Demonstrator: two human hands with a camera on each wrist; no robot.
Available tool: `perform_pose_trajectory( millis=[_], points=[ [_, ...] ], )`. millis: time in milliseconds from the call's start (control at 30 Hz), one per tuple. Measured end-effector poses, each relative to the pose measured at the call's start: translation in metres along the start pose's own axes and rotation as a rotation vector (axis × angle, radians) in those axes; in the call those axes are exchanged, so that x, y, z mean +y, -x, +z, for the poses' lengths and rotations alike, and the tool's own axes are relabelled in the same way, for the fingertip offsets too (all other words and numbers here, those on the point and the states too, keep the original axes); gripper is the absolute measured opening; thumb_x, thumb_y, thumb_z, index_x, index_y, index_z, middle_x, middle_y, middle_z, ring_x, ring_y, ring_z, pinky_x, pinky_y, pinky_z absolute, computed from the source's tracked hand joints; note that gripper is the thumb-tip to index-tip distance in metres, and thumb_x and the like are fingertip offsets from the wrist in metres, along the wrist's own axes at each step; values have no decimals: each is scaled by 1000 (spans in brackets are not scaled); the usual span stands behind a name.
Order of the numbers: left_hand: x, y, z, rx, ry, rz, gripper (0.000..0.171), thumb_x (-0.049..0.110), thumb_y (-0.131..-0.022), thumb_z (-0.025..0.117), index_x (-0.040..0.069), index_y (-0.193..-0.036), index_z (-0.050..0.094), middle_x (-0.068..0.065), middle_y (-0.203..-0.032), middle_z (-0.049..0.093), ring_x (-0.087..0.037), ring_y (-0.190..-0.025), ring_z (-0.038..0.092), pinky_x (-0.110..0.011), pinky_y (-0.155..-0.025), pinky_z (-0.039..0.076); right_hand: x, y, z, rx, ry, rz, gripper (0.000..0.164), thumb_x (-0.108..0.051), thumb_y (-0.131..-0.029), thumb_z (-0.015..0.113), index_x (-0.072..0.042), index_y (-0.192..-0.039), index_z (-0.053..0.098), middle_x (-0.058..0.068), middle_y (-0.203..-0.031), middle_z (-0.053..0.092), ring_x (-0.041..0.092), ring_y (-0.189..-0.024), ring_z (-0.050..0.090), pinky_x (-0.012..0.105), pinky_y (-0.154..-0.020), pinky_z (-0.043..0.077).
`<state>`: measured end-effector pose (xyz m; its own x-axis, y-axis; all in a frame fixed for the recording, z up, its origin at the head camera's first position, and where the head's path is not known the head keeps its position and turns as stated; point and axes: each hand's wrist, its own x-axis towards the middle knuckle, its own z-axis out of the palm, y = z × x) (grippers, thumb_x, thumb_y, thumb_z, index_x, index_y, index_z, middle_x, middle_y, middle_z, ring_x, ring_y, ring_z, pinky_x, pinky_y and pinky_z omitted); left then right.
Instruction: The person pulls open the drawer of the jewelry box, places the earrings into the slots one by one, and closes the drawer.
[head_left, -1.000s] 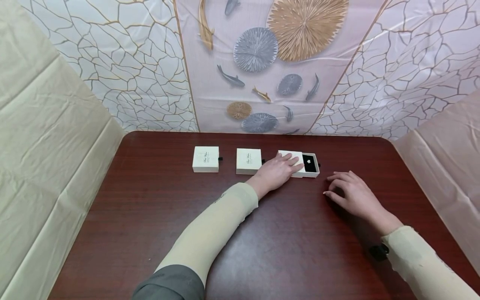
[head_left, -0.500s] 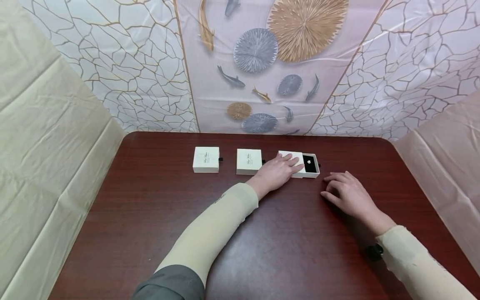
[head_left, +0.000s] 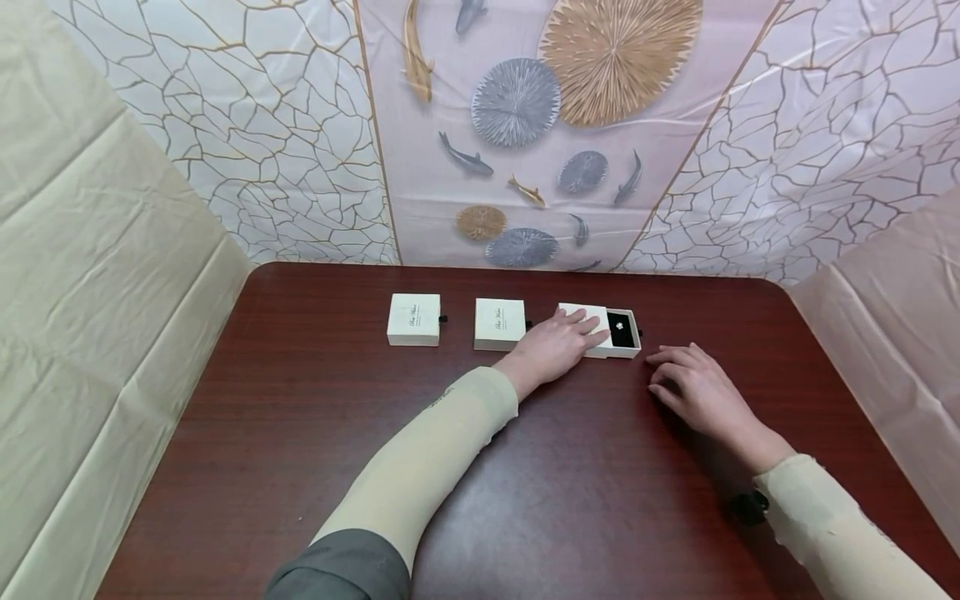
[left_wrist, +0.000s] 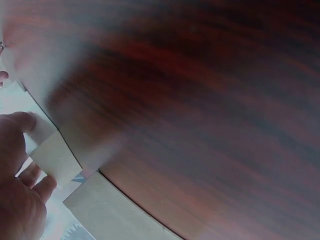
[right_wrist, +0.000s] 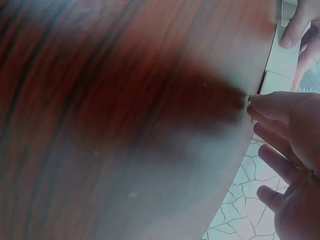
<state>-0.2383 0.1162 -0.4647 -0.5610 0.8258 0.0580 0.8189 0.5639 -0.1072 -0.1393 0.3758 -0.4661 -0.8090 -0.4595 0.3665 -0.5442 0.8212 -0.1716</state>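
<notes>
A white drawer-style jewelry box (head_left: 583,312) lies at the back right of the table, its drawer (head_left: 625,350) slid partly out to the right. On the black insert (head_left: 622,335) sits a small shiny piece (head_left: 619,326). My left hand (head_left: 553,346) holds the sleeve, fingers spread over its top and thumb on its front face. Just right of the drawer, my right hand (head_left: 701,387) hovers with curled fingers. Its thumb and forefinger meet at a tiny shiny thing (right_wrist: 247,104), too small and blurred to identify.
Two similar white boxes, a middle one (head_left: 499,323) and a left one (head_left: 414,319), stand closed in the same row with black pull tabs. The dark red-brown table (head_left: 525,500) ends at a patterned backdrop (head_left: 517,208). Cream fabric walls (head_left: 105,250) flank both sides.
My right hand has shifted slightly left, nearer the drawer, and then stayed almost still. The left hand keeps its place on the box, and the drawer has not moved.
</notes>
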Motion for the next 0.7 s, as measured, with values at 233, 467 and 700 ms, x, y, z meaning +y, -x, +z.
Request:
perform_pose_trajectory(
  millis=[233, 467, 700],
  points=[
    [0, 0, 0, -2, 8, -2, 52, 16, -115, 47, 32, -164, 46, 3, -169, 43, -20, -157, 39, -44, -127, 36, 1, -4, -8, 32, -28, 7, 19, 5, -81, 86, -9, -84, 73, 22, -119, 73, 48, -124, 61, 70, -119, 34],
    [0, 1, -1, -5, 16, -5, 52, 16, -115, 47, 32, -164, 46, 3, -169, 43, -20, -157, 38, -44, -127, 36, -2, -18, -20, 52, -94, 47, 16, 5, -85, 83, -9, -87, 75, 23, -123, 72, 48, -128, 59, 64, -126, 29],
    [2, 1, -2, -9, 13, -9, 51, 17, -115, 48, 32, -164, 46, 2, -169, 43, -20, -157, 39, -44, -127, 36, 0, -38, -24, 60, -136, 57, 16, 5, -87, 83, -10, -90, 77, 23, -127, 71, 46, -130, 56, 59, -110, 41]
  ],
)
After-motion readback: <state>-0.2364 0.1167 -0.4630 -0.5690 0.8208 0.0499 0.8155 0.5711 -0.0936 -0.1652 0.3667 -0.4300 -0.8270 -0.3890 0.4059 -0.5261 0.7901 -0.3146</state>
